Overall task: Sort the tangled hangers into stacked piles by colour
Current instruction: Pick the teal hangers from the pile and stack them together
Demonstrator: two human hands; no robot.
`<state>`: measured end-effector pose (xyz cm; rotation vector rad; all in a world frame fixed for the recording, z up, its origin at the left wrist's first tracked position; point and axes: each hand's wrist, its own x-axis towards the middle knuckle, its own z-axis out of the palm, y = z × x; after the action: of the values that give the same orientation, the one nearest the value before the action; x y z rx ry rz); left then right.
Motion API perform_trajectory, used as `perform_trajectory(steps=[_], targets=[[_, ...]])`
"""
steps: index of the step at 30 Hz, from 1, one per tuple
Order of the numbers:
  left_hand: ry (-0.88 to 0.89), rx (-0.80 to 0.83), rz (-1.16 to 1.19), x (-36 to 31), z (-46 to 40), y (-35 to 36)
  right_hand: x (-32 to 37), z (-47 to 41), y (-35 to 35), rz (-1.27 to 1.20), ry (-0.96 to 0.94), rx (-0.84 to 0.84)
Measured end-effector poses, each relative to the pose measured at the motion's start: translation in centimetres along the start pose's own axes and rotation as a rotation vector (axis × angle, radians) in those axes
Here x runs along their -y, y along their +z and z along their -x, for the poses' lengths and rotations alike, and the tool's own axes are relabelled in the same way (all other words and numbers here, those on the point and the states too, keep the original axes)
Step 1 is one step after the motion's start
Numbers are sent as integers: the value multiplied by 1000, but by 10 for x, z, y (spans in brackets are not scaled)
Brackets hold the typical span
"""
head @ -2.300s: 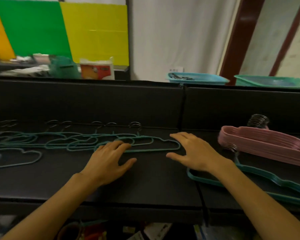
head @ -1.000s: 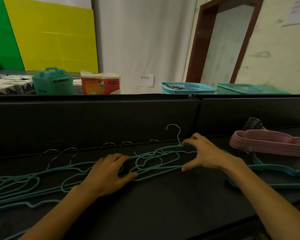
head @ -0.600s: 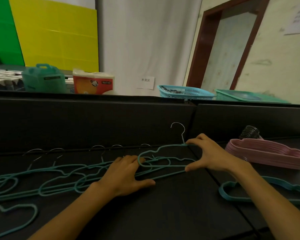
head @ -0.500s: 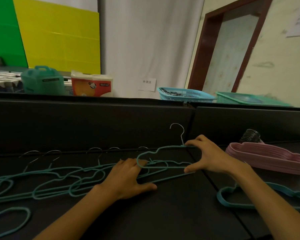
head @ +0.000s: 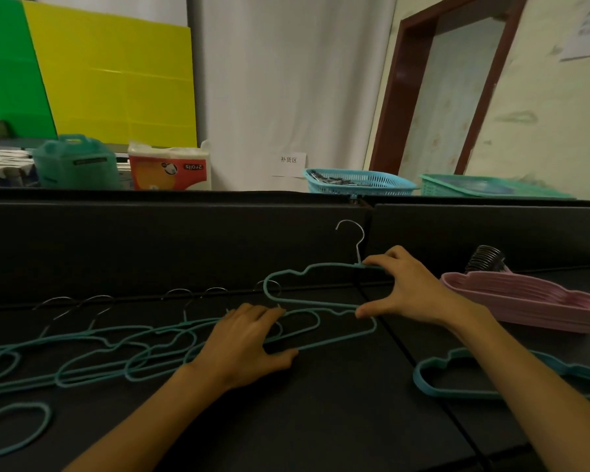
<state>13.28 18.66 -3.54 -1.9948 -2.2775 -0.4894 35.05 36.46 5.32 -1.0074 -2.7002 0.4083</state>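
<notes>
Several teal wire hangers [head: 116, 349] lie tangled across the black table [head: 321, 420], left of centre. My right hand [head: 406, 287] grips one teal hanger [head: 297, 270] between fingers and thumb and holds it tilted up off the pile, its metal hook pointing upward. My left hand [head: 249, 342] lies flat, fingers spread, pressing on the tangle beneath it. A stack of pink hangers [head: 525, 301] sits at the right. In front of it lies a stack of teal hangers [head: 457, 379], partly hidden by my right forearm.
A black partition wall [head: 184, 240] runs along the back of the table. Beyond it stand a blue basket [head: 358, 182], a green basket [head: 491, 187], a teal container [head: 75, 163] and a pack of paper rolls [head: 169, 168]. A doorway is at the right.
My right hand has closed on one teal hanger and raised it out of the tangle. My left hand has slid right along the pile and stays pressed on it.
</notes>
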Motion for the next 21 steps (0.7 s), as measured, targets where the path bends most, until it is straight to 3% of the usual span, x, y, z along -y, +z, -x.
perform_trajectory(steps=[11,21], targets=[[16,-47,-43,28,16,-34,32,81,5,-1,97,-167],[124,-40,-89,-20,-2,-12,-11,168,-9,56,225,-164]])
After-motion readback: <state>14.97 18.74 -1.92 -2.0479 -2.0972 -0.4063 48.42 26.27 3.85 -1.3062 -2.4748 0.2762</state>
